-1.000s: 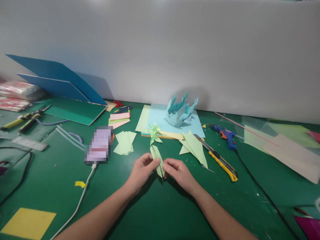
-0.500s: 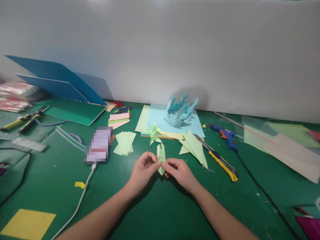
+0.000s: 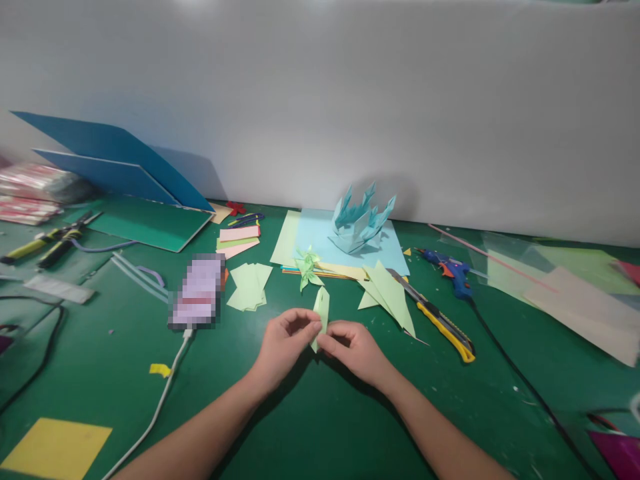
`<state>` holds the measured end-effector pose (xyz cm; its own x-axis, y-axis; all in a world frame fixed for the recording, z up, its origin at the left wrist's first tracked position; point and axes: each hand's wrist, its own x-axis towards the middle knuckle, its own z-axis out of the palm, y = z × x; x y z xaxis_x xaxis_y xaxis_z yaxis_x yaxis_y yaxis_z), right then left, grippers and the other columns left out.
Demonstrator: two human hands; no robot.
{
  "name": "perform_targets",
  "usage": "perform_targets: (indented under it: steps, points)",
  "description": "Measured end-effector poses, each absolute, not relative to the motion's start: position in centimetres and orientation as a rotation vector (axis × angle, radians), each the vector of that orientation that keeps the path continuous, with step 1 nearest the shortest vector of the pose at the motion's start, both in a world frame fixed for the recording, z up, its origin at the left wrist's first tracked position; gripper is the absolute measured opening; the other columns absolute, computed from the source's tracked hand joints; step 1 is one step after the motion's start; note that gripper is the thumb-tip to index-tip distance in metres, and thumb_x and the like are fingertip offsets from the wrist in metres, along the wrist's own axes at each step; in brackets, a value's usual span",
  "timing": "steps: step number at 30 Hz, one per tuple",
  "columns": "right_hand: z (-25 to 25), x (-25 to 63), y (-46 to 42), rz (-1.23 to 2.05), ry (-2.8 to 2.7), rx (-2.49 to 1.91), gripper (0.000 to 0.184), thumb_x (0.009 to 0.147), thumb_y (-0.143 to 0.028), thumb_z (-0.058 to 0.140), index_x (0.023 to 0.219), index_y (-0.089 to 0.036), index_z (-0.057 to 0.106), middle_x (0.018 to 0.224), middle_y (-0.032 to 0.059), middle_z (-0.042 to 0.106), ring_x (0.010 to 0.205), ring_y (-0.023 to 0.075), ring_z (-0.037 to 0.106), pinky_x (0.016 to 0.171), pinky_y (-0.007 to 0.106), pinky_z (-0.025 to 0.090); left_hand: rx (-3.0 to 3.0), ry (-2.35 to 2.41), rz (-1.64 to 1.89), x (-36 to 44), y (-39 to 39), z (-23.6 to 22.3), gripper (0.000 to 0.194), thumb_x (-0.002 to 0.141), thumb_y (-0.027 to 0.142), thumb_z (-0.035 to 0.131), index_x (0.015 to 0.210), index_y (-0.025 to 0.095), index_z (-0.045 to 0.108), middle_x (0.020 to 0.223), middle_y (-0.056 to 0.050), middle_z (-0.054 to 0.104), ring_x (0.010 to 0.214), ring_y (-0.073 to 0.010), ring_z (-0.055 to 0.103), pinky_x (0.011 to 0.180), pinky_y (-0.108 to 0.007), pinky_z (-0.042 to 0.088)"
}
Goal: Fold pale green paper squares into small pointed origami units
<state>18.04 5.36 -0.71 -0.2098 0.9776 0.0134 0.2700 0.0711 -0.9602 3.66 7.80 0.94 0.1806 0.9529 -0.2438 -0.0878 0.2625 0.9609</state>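
Note:
Over the green table mat (image 3: 320, 413), my left hand (image 3: 284, 343) and my right hand (image 3: 354, 350) meet, both pinching a narrow folded piece of light green paper (image 3: 321, 308). The piece points up and away from me, its lower end hidden between my fingertips. Just beyond it lie a small green folded flower shape (image 3: 308, 263), a stack of light green paper pieces (image 3: 249, 285) to the left, and pointed light green folded pieces (image 3: 389, 292) to the right.
A yellow utility knife (image 3: 440, 323) and a blue glue gun (image 3: 454, 272) with its black cord lie right. A blue paper crown shape (image 3: 361, 219) sits on sheets behind. A phone (image 3: 199, 291) on a white cable, pliers (image 3: 50, 240) and blue boards (image 3: 115, 167) are left.
The green paper piece has turned from lying slanted and long between my hands to standing more upright and shorter. Both hands stayed close together at the same spot.

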Motion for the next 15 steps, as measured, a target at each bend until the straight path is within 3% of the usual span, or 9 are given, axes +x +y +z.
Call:
perform_targets:
  steps: [7,11,15]
  points:
    - [-0.87,17.86,5.52,1.261,-1.254,-1.252,0.038,0.072,-0.055,0.060,0.063,-0.019,0.050,0.055,-0.0031,0.052,0.048,0.0101,0.047,0.049,0.023,0.040,1.077,1.161,0.926,3.46,7.76,1.07,0.019,0.058,0.027,0.072,0.069,0.015,0.062,0.051,0.006,0.051,0.045,-0.0065,0.041,0.045,-0.019,0.031]
    - [-0.75,17.85,5.57,1.136,-1.181,-1.283,0.032,0.066,-0.048,0.068,0.067,-0.019,0.052,0.057,-0.0041,0.050,0.046,0.0083,0.042,0.045,0.021,0.037,1.242,1.164,0.967,3.35,7.69,0.66,0.009,0.064,0.024,0.068,0.069,0.017,0.068,0.060,0.003,0.053,0.051,-0.0077,0.043,0.049,-0.021,0.034]
    - [-0.65,17.91,5.50,1.092,-1.190,-1.282,0.026,0.066,-0.043,0.068,0.070,-0.018,0.060,0.060,-0.0010,0.056,0.050,0.0105,0.047,0.048,0.023,0.041,1.412,1.161,0.974,3.32,7.67,0.60,0.010,0.066,0.019,0.064,0.069,0.020,0.073,0.061,0.001,0.051,0.059,-0.0112,0.048,0.056,-0.023,0.038]
